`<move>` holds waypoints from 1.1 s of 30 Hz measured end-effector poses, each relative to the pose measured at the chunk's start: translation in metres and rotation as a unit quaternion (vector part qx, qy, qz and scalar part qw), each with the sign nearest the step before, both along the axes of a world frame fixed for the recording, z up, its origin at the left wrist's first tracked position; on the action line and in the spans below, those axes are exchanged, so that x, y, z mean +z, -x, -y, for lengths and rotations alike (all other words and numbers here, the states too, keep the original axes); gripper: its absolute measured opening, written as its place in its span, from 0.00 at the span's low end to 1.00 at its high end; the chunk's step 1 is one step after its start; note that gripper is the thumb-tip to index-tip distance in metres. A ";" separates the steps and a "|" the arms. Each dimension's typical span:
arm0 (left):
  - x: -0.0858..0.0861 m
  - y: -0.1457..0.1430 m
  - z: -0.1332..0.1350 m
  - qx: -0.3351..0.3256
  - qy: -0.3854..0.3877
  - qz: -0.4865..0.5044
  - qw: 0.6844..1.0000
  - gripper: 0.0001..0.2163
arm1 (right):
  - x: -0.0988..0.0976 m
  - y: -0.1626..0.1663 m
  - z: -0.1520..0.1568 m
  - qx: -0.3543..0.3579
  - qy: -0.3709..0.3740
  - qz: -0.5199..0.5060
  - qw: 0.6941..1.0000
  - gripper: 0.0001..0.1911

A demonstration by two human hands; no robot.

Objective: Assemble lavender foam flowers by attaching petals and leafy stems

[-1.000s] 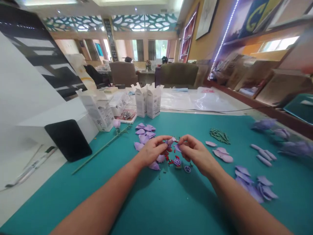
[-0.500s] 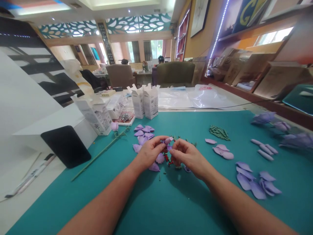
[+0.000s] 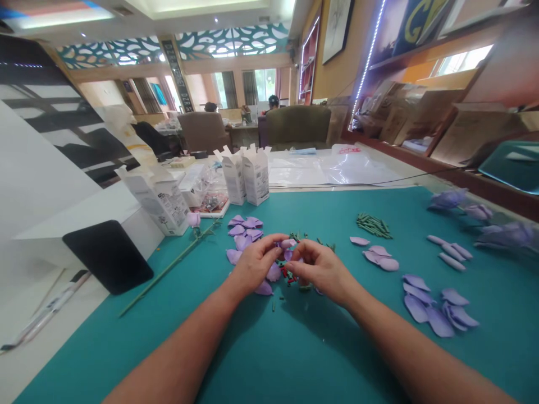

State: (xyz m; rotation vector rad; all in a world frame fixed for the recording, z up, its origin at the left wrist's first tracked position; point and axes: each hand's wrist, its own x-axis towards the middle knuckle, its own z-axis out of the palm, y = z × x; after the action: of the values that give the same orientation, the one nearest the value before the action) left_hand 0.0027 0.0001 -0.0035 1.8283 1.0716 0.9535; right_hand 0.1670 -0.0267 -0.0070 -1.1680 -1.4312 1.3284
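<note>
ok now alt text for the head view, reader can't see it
A person's left hand holds a small lilac piece above a teal mat, the right hand close beside it. Nearby lie lilac petals, green sticks and a long-stemmed flower, with white boxes beyond.

Smooth, matt, plastic-looking petals point(image 3: 440, 322)

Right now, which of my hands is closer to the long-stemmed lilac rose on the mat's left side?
Left. Your left hand is to the right of the rose, apart from it; your right hand is farther right.
</note>
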 end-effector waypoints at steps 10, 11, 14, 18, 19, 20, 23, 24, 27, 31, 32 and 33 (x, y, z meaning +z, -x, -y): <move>0.001 0.000 -0.001 0.000 -0.019 -0.024 1.000 0.15 | 0.003 0.000 0.000 0.001 0.017 -0.050 0.999 0.15; 0.001 0.000 -0.001 0.000 -0.020 -0.027 0.999 0.15 | 0.003 0.000 0.000 0.002 0.021 -0.055 0.998 0.15; 0.001 0.000 0.000 -0.001 -0.019 -0.033 0.999 0.15 | 0.002 0.000 0.000 0.007 0.027 -0.071 0.997 0.16; 0.002 0.000 0.001 0.003 -0.016 -0.034 0.999 0.15 | 0.002 0.001 0.000 0.007 0.026 -0.078 0.997 0.16; 0.002 0.000 0.001 0.004 -0.015 -0.035 0.999 0.15 | 0.002 0.001 0.000 0.006 0.026 -0.078 0.997 0.16; 0.002 0.000 0.001 0.005 -0.014 -0.035 0.999 0.15 | 0.002 0.001 0.000 0.006 0.026 -0.077 0.997 0.16; 0.001 -0.002 0.001 0.008 -0.004 -0.026 1.000 0.17 | 0.004 0.001 0.000 0.002 0.030 -0.067 0.997 0.18; 0.001 -0.002 0.000 0.011 0.002 -0.021 1.000 0.17 | 0.004 0.000 0.000 0.001 0.030 -0.061 0.998 0.19; 0.002 -0.003 -0.001 0.024 0.021 -0.003 1.000 0.18 | 0.009 -0.007 -0.001 0.000 0.012 -0.037 0.999 0.18; 0.004 -0.003 -0.005 0.047 0.064 0.033 0.996 0.21 | 0.023 -0.025 -0.003 -0.012 -0.033 0.046 0.998 0.10; 0.005 -0.003 -0.006 0.055 0.079 0.047 0.994 0.22 | 0.028 -0.031 -0.003 -0.014 -0.043 0.076 0.996 0.08; 0.006 -0.002 -0.007 0.060 0.090 0.058 0.992 0.23 | 0.032 -0.038 -0.003 -0.016 -0.055 0.110 0.992 0.07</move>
State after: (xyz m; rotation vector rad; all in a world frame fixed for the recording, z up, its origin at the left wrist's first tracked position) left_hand 0.0050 0.0069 0.0023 1.5584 1.1669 0.9866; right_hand 0.2052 -0.0234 0.0255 -1.2898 -1.6142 1.1091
